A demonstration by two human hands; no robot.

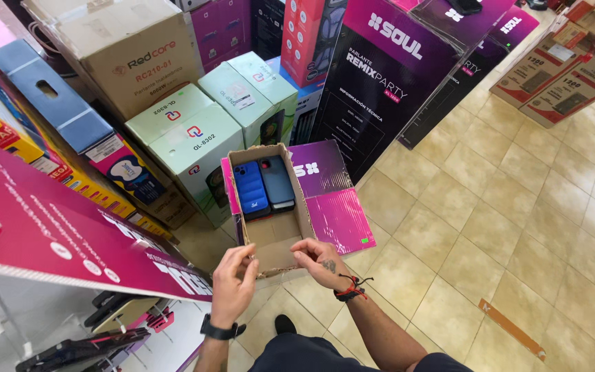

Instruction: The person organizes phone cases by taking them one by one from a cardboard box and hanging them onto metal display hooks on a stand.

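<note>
— Hands first: what are ours doing?

— Our left hand and right hand pinch the near rim of a small open cardboard box, fingers clamped on its edge. It rests on a magenta carton on the tiled floor.

— How would it handle?

— Light, thin-walled, bendy, we judge; two blue phone cases could slide. Gripping both side walls seems safest.

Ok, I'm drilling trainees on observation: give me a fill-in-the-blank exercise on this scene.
1. The open cardboard box holds ____ phones.
2. The bright blue phone lies to the ____ of the grey-blue phone.
3. The wrist of the left hand wears a ____ watch.
4. The right hand touches the box's near ____.

Missing: two; left; black; edge
</note>
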